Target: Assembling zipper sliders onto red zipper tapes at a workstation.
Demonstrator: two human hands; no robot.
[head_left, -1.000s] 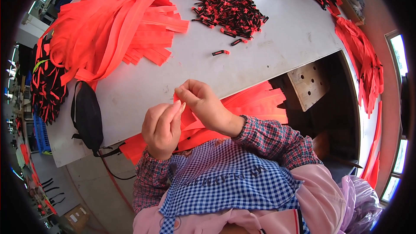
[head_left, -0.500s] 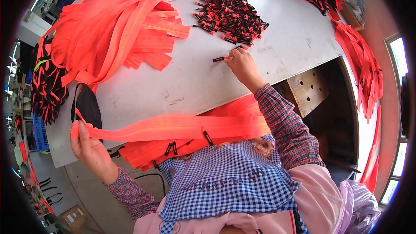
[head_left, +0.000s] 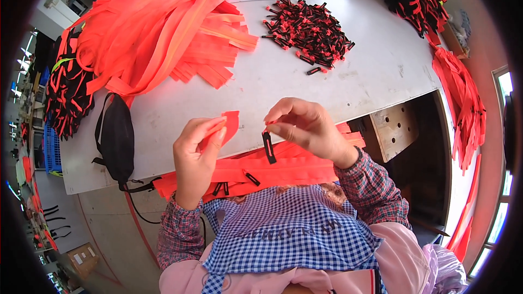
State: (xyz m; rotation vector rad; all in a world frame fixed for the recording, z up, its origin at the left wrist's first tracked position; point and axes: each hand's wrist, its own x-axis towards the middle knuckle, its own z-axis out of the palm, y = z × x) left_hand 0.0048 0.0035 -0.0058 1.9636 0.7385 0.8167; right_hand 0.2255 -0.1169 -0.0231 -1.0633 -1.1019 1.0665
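Note:
Over the table's near edge my left hand (head_left: pixel 197 155) pinches the end of an orange-red zipper tape (head_left: pixel 232 122), whose tip sticks up past the fingers. To its right, a little apart, my right hand (head_left: pixel 308 128) grips a zipper slider by its small red end. The slider's long black pull (head_left: pixel 268 149) hangs down from the fingertips. Across my lap, on a blue checked apron (head_left: pixel 289 223), lie more orange-red zipper tapes (head_left: pixel 294 170), with several black pulls (head_left: pixel 251 178) on them.
Ahead on the white table (head_left: pixel 261 87) lies a pile of black-and-red zipper sliders (head_left: pixel 310 35). A large heap of orange-red zipper tapes (head_left: pixel 158 32) covers the far left, near a black pouch (head_left: pixel 116 141). An open compartment with a perforated wooden board (head_left: pixel 393 125) is at right.
My right hand has come back from the slider pile with a slider. My left hand has moved right and inward with the tape end, bringing both hands close together.

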